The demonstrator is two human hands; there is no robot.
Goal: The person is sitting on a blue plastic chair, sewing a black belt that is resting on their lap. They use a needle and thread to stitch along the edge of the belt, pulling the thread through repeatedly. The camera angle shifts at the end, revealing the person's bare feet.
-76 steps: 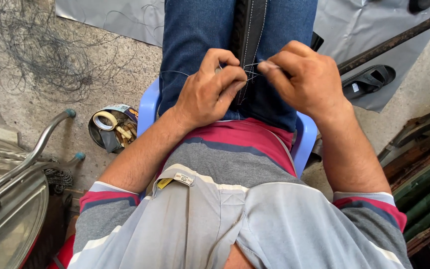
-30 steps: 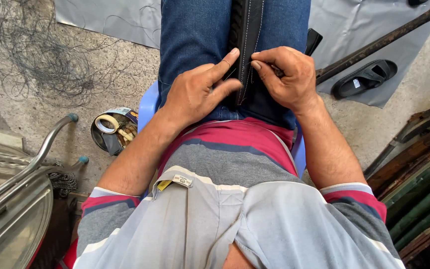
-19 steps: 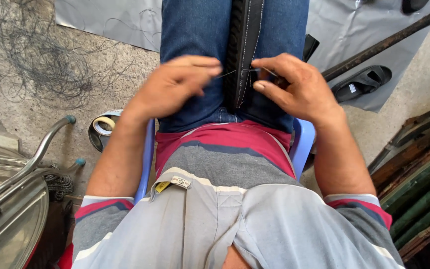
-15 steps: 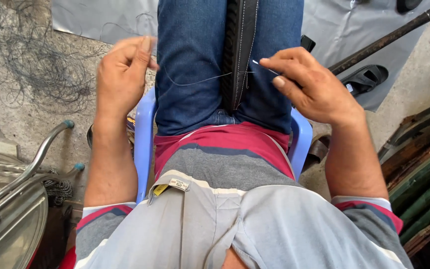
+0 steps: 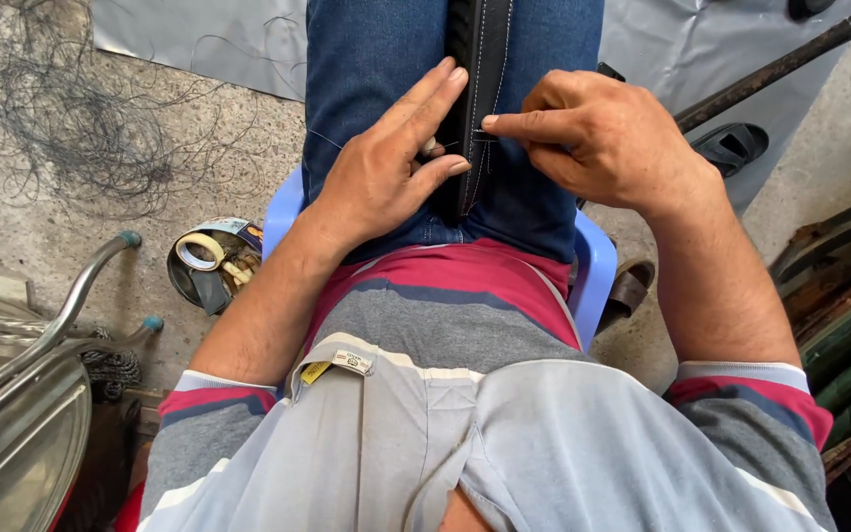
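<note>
At upper centre the black strap (image 5: 475, 89), cut off by the top edge, lies on the lap, the left hand (image 5: 386, 167) pressing it flat with fingers spread while the right hand (image 5: 593, 138) pinches a barely visible thread against it.

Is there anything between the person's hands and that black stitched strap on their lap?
Nothing visible. The left hand lies flat against the black strap, its fingers along the strap's left edge. The right hand pinches at the strap's right edge with thumb and forefinger. Both touch it directly over the blue jeans.
</note>
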